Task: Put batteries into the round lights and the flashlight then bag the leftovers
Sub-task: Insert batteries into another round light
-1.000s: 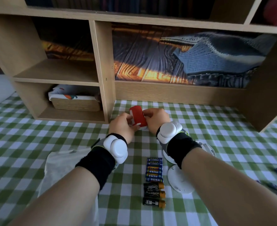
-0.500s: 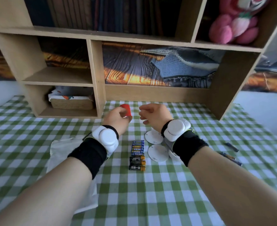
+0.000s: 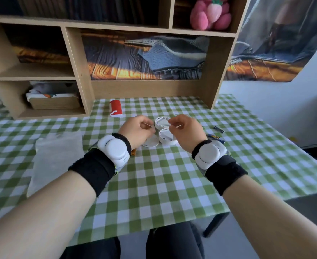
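Both hands (image 3: 137, 128) (image 3: 186, 129) hover, each grip loosely curled and empty, over three round lights (image 3: 162, 122).

We wore black wristbands (image 3: 96, 170) with rounded white trackers (image 3: 115, 151) on both bare forearms, and dark trousers (image 3: 174, 242) below.

- Red flashlight (image 3: 115, 110): formerly held between both hands; now lying on the checked cloth near the shelf unit, apart from both.
- Left hand (image 3: 136, 130), right hand (image 3: 186, 132): fingers curled, now over the round lights (image 3: 162, 122).
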